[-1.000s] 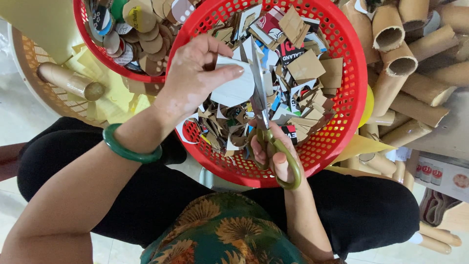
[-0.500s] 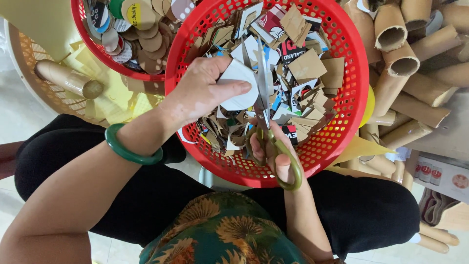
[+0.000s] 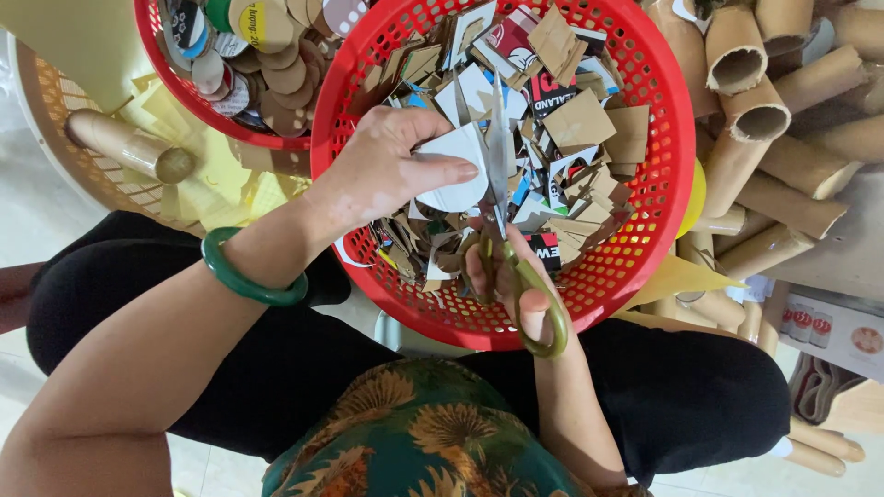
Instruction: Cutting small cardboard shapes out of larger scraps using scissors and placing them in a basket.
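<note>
The left hand (image 3: 387,170), a smooth green bangle (image 3: 249,276) on its wrist, pinches a white rounded card piece (image 3: 456,170) over a red plastic mesh basket (image 3: 645,248). The right hand (image 3: 516,290) grips olive-handled scissors (image 3: 502,193), their metal blades nearly closed against the card's edge. The basket holds a heap of jagged cardboard scraps (image 3: 580,120), brown and printed. A second red basket (image 3: 184,87) beside it holds cut cardboard discs (image 3: 276,64). Brown cardboard tubes (image 3: 764,120) lie piled to the right.
</note>
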